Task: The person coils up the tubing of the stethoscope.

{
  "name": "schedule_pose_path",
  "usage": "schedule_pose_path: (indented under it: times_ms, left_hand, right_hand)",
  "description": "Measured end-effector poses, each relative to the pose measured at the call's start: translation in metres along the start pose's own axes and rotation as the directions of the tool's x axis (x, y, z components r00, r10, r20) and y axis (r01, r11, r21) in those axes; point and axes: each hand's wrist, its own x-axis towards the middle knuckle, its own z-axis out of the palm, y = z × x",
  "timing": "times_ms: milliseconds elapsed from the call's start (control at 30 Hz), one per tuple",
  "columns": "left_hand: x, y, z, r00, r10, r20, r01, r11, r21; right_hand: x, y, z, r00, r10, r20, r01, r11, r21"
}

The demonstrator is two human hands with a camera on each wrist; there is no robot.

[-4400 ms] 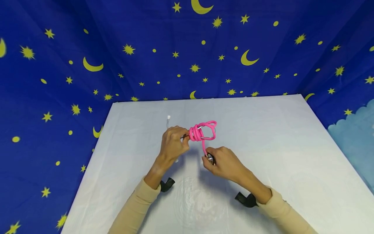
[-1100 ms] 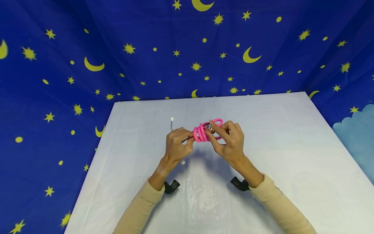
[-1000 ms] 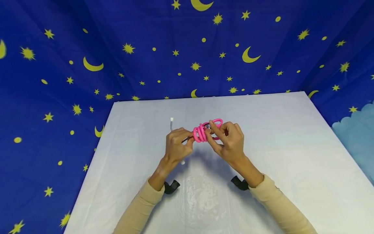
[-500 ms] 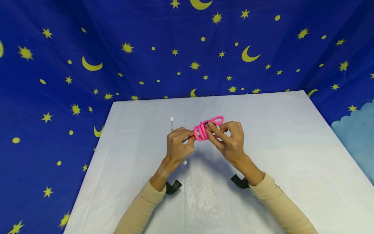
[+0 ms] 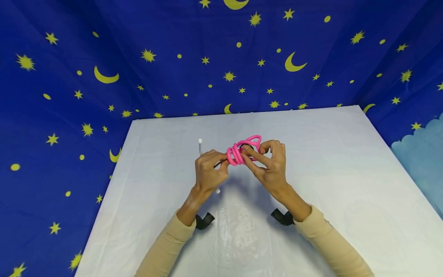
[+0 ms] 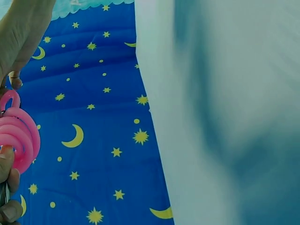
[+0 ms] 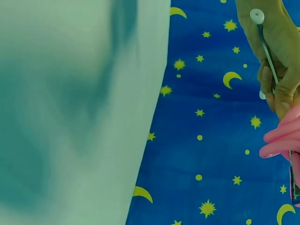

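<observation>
A stethoscope [image 5: 235, 155] with pink tubing is held above the white table, its tube wound in several turns around the metal ear tubes. My left hand [image 5: 210, 171] grips the metal ear tubes at the left end of the coil. One white ear tip [image 5: 200, 141] pokes out above that hand and another ear tip [image 5: 217, 191] shows below it. With thumb and fingers, my right hand [image 5: 273, 169] pinches the dark-rimmed chest piece [image 5: 251, 147] against the coil's right side; the fingers partly cover it. A pink loop [image 5: 255, 137] sticks out at the upper right.
The white-covered table [image 5: 311, 154] reaches back to a blue curtain [image 5: 194, 77] with yellow stars and moons. Black curved pieces [image 5: 205, 221] sit by both wrists. A light blue patch [image 5: 420, 154] lies at the right.
Since the oldest frame, my right hand has risen with the chest piece from below the coil to its right side. Over the last second its fingers have shifted slightly, covering more of the chest piece.
</observation>
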Motion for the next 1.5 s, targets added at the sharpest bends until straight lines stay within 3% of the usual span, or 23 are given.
schedule_pose_path:
  times_ms: [433, 767, 900, 1000, 1100, 1133, 1200, 1333, 1433, 1500]
  left_hand:
    - [-0.002, -0.001, 0.001, 0.999, -0.024, -0.033, 0.024, 1.0, -0.005]
    - [-0.004, 0.001, 0.003, 0.999, -0.041, -0.034, 0.041, 0.999, 0.011]
    - [-0.004, 0.003, 0.004, 0.998, -0.02, -0.052, 0.022, 0.999, 0.026]
    - [-0.004, 0.004, 0.005, 0.997, 0.009, -0.071, -0.008, 1.0, 0.019]
    - [-0.004, 0.003, 0.005, 0.996, 0.031, -0.088, -0.03, 0.999, 0.017]
    - [-0.004, 0.003, 0.005, 0.995, 0.034, -0.091, -0.032, 0.999, 0.024]
    - [-0.005, 0.003, 0.005, 0.995, 0.031, -0.096, -0.029, 0.999, 0.028]
    - [-0.005, 0.003, 0.006, 0.996, 0.027, -0.09, -0.026, 1.0, 0.017]
    - [-0.004, 0.003, 0.008, 0.996, 0.031, -0.089, -0.031, 0.999, 0.009]
    - [-0.004, 0.004, 0.008, 0.994, 0.04, -0.098, -0.039, 0.999, 0.01]
  right_hand:
    - [0.0, 0.001, 0.008, 0.994, 0.04, -0.099, -0.038, 0.999, 0.017]
    - [-0.001, 0.004, 0.006, 0.995, -0.039, -0.095, 0.036, 0.999, -0.031]
    - [-0.003, 0.006, 0.004, 0.995, 0.047, -0.084, -0.048, 0.999, -0.017]
    - [-0.003, 0.01, 0.002, 0.972, 0.232, -0.033, -0.231, 0.972, 0.034]
    - [-0.002, 0.012, -0.001, 0.927, 0.367, 0.081, -0.371, 0.927, 0.045]
    - [-0.002, 0.013, -0.001, 0.915, 0.385, 0.12, -0.392, 0.919, 0.047]
    - [-0.004, 0.013, 0.0, 0.911, 0.376, 0.167, -0.389, 0.92, 0.05]
    - [-0.007, 0.01, 0.005, 0.917, 0.373, 0.139, -0.39, 0.912, 0.129]
    - [-0.009, 0.006, 0.009, 0.886, 0.446, 0.126, -0.463, 0.849, 0.252]
    - [-0.009, 0.002, 0.009, 0.849, 0.508, 0.147, -0.527, 0.789, 0.315]
